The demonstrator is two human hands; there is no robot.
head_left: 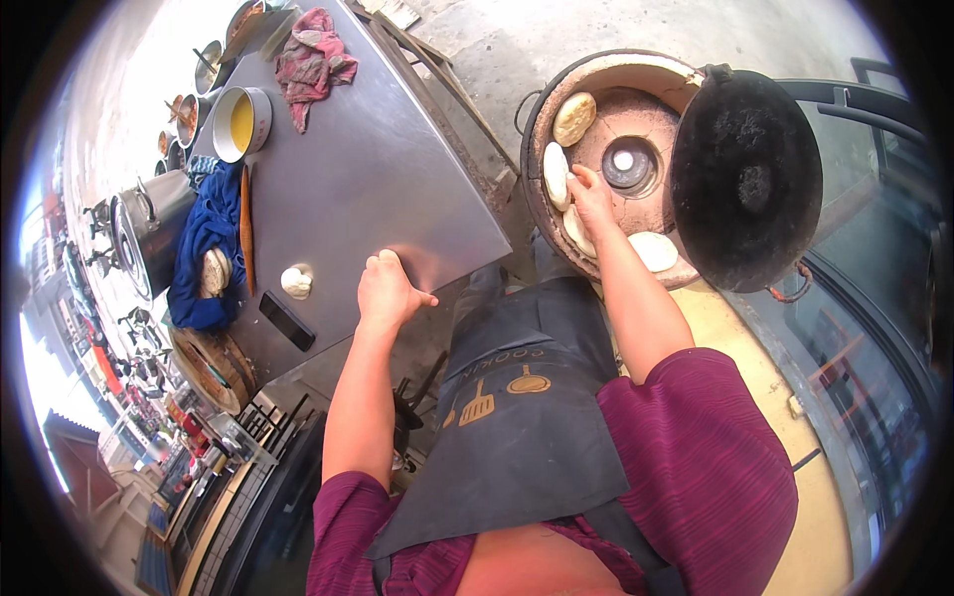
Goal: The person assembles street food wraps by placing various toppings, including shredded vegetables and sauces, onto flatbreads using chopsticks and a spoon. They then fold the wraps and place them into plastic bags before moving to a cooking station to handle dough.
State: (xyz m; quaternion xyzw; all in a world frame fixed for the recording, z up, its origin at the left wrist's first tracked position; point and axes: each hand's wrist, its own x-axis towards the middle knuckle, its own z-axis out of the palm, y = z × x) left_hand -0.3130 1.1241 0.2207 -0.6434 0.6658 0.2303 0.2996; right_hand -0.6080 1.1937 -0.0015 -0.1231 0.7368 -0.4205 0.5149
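Note:
My right hand [593,202] reaches down into a round clay oven [651,74], its fingers bent together at the edge of a pale flatbread [556,175] stuck to the inner wall. Just above that one is a flatbread with a browned face [574,119]. Another pale flatbread [577,233] is partly covered by my right hand and forearm, and one more [653,251] lies on the near side. My left hand [386,293] is closed over the near edge of the metal table [397,179], fingers on top and thumb at the rim.
A black round lid [747,184] leans at the oven's right side. On the table are a dough piece [296,282], a phone [286,321], a rolling pin [246,228], a blue cloth [204,258], a bowl of yellow liquid [241,124] and a red rag [314,65].

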